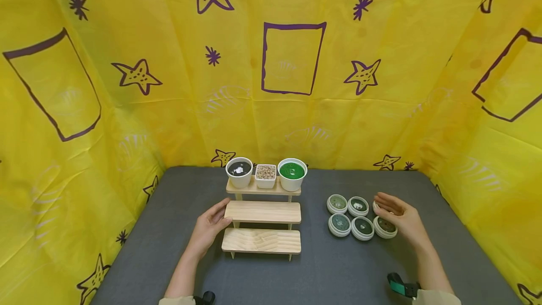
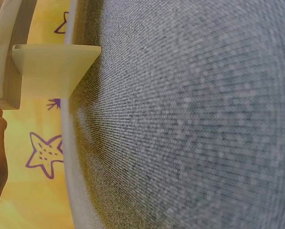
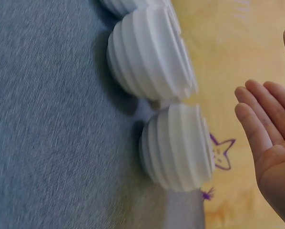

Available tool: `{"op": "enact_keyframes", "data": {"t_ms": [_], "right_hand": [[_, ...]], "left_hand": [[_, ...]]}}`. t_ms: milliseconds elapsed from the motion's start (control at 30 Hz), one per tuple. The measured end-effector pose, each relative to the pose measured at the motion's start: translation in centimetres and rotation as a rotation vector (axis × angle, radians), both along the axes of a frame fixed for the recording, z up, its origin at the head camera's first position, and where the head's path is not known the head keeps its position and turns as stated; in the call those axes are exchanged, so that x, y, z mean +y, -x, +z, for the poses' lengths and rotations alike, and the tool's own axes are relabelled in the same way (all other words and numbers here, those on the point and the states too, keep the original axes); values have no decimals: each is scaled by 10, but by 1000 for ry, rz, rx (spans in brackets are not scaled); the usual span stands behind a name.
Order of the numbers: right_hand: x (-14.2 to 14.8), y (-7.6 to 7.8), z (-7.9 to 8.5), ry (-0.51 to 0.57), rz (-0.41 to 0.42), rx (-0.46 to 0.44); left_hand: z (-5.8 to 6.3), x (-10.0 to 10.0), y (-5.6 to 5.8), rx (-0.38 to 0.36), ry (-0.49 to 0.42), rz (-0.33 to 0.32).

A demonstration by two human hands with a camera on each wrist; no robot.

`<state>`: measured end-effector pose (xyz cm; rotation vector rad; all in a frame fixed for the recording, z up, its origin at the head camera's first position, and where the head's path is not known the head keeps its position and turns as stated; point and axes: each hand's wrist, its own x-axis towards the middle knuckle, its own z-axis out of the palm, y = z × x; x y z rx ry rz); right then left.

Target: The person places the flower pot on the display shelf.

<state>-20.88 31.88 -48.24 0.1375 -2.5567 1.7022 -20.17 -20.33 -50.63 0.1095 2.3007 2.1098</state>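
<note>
The right grip, uncurled and empty, is hovering over the rightmost of six small cups, the others lying to its left, while the farther left grip, loose and grasping nothing, is resting at the tiered stand stretching lengthwise to its right.

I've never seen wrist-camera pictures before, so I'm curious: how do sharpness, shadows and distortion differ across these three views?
Head view: fairly evenly lit, the shelf stand clear; left wrist view: the tabletop looks grainy and its edge bows; right wrist view: the ribbed cups look soft, with dark shadows beside them.
</note>
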Motion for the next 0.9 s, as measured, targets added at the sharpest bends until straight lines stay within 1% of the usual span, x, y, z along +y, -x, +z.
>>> {"op": "enact_keyframes", "data": {"t_ms": [167, 367, 433, 533, 633, 900], "right_hand": [[9, -5, -5, 79, -23, 19], [19, -12, -13, 181, -53, 15], [22, -14, -16, 234, -51, 26], [26, -18, -22, 304, -27, 55], [30, -21, -26, 336, -19, 65], [37, -27, -35, 399, -44, 69]], "left_hand": [[0, 0, 0, -6, -8, 0], [1, 0, 0, -7, -8, 5], [1, 0, 0, -9, -11, 6], [1, 0, 0, -7, -12, 5], [2, 0, 0, -9, -8, 4], [1, 0, 0, -16, -3, 2]]}}
